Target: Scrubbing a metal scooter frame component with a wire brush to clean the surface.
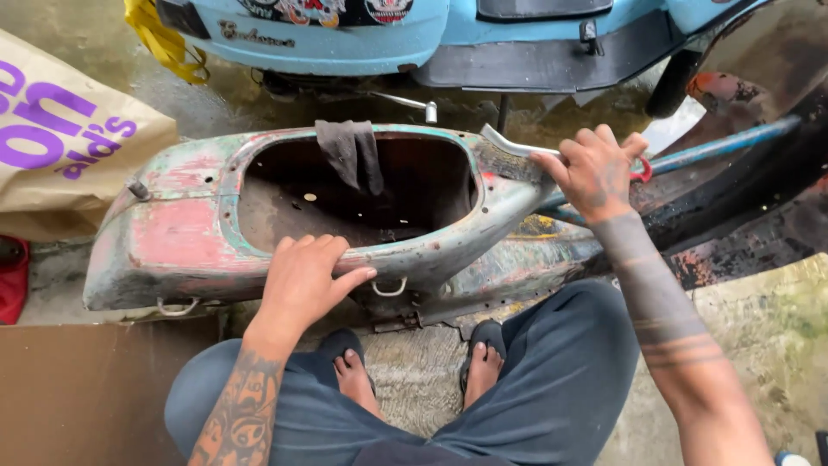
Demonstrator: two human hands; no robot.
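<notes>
The wet, stained concrete floor (776,345) is carrying a stripped scooter body shell (198,237) lying across its middle, with a paper bag (60,147) sitting to its left, a light-blue scooter (362,39) standing behind it, and a brown cardboard sheet (86,388) lying in front.

Rag (349,154) draped into scooter shell (190,233), scooter (345,34) behind, bag (60,138) left

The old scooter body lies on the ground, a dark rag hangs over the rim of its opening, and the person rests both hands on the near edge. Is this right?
Not quite. In the head view only the left hand rests on the near edge of the old scooter body. The right hand is at the far right end, closed around a metal tool. The dark rag does hang over the rim.
</notes>
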